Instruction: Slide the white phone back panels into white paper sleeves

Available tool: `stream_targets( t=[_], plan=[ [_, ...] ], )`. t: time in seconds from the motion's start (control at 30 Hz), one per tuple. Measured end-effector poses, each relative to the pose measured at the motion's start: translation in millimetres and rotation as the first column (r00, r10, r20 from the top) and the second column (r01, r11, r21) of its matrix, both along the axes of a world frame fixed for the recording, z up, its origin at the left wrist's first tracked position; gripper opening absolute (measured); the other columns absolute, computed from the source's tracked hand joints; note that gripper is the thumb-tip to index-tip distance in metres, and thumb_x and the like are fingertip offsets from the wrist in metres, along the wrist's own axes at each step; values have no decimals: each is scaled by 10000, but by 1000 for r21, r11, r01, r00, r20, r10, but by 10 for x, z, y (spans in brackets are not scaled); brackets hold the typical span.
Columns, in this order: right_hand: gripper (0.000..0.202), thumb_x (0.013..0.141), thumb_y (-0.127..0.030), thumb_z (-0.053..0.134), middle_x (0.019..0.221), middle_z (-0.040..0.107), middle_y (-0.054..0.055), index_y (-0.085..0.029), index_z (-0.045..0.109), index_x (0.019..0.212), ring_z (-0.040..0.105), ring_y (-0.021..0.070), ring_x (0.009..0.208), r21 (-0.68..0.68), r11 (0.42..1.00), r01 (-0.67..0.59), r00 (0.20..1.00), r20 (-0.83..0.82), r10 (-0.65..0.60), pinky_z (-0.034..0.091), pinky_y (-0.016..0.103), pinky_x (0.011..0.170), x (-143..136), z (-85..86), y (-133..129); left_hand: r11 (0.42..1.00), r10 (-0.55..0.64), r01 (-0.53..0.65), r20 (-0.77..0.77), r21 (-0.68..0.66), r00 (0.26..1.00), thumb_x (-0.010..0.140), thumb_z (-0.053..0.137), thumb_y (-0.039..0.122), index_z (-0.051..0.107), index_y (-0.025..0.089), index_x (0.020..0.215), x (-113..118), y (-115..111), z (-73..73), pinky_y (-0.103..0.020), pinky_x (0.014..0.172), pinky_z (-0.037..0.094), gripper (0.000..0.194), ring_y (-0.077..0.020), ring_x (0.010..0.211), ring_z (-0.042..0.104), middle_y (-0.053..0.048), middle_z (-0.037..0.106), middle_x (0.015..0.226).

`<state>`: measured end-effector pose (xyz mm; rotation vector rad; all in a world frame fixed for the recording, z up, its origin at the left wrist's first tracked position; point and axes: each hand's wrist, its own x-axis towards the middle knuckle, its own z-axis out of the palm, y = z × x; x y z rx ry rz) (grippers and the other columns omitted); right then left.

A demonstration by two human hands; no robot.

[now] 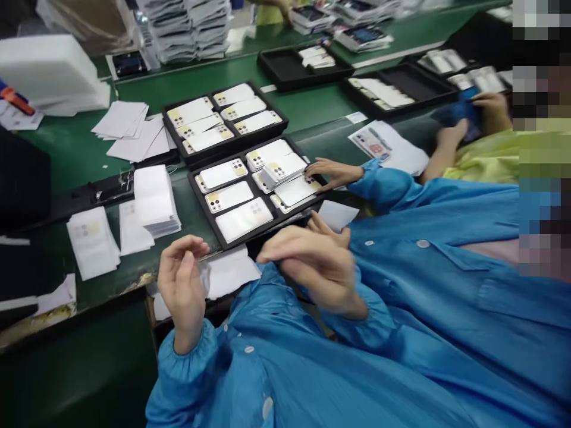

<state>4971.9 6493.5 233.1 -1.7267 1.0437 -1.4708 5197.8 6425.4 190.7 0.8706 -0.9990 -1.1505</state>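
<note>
A green workbench (80, 148) is seen from above, crowded with black trays and white paper stacks. The nearest black tray (203, 196), a shallow rigid rectangle, is filled with flat, glossy white phone back panels (229, 196) with camera cut-outs. Just below the tray, the left hand (182, 285) is curled, a thin clear film (201, 274) pinched in its fingertips. The right hand (316, 264) is blurred beside it, fingers bent together; its grip cannot be told. The film is probably best held by its edges, kept taut. At the tray's right edge, a co-worker's hand (332, 172) rests on stacked panels.
</note>
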Motion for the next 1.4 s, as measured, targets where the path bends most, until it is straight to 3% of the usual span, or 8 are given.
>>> stream_targets(
  t=[0.17, 0.37, 0.5, 0.63, 0.8, 0.93, 1.07, 1.4],
  plan=[
    [228, 1178, -319, 657, 1217, 890, 108, -212, 824, 1290, 830, 215, 1072, 181, 983, 10, 982, -186, 24, 683, 344, 969, 123, -483, -197, 966, -54, 74, -87, 247, 995, 964, 916, 338, 858, 229, 1140, -76, -432, -499, -295, 1009, 691, 215, -179, 1097, 807, -63, 826, 1177],
    [289, 1131, -434, 683, 1148, 906, 76, -243, 861, 1253, 836, 235, 999, 494, 869, 20, 948, -287, 142, 671, 365, 914, 31, -834, -103, 938, -153, 162, -54, 306, 987, 1043, 727, 198, 757, 212, 1323, -514, -2059, -470, -388, 1301, 579, 281, -207, 1389, 774, -125, 789, 1475],
    [352, 1108, -509, 696, 1115, 903, 79, -241, 845, 1281, 840, 258, 990, 511, 850, 130, 980, -198, -31, 684, 389, 875, -105, -841, -118, 900, -13, -95, 243, 426, 970, 989, 715, 87, 670, 146, 1533, -785, -2762, -522, -389, 1396, 475, 549, -253, 1611, 640, -172, 679, 1694],
    [322, 1093, -498, 696, 1101, 899, 88, -235, 855, 1188, 848, 282, 1003, 508, 847, 157, 963, -267, -18, 694, 430, 931, -221, -985, -377, 959, -15, -79, 326, 272, 945, 1000, 712, 90, 701, 142, 1477, -749, -2466, -601, -448, 1388, 500, 480, -302, 1578, 661, -218, 680, 1669],
    [323, 1087, -302, 652, 1415, 830, 148, -220, 825, 1348, 786, 340, 1316, 237, 938, 252, 826, -558, -81, 632, 538, 1207, -237, -1252, -1384, 976, 146, -20, 581, -217, 801, 1042, 740, 209, 790, 225, 1233, -222, -1930, -573, -531, 1481, 373, 198, -339, 1624, 585, -164, 712, 1564],
    [477, 1046, -257, 735, 1646, 692, 211, -154, 763, 1511, 682, 394, 1500, 270, 954, 129, 619, -774, 135, 555, 592, 1321, -215, -1449, -2056, 973, 216, -196, 757, -118, 617, 884, 939, 203, 739, 191, 1300, 176, -1991, -624, -672, 1521, 168, 461, -458, 1738, 414, -238, 618, 1710],
    [665, 985, -334, 858, 1648, 680, 234, -136, 693, 1599, 670, 441, 1480, 280, 956, 83, 465, -860, 211, 558, 610, 1281, -269, -1617, -2281, 974, 151, -221, 856, -44, 495, 893, 952, 232, 731, 190, 1238, 309, -2069, -728, -765, 1463, 213, 412, -524, 1684, 462, -266, 655, 1635],
    [816, 829, -468, 967, 1518, 718, 228, -157, 698, 1534, 645, 460, 1416, 347, 932, 102, 439, -857, 270, 505, 642, 1249, -321, -1709, -2537, 974, 187, -216, 780, -68, 597, 1090, 785, 322, 732, 232, 987, 344, -2067, -649, -749, 1432, 269, 146, -464, 1507, 612, -175, 783, 1332]
  ],
)
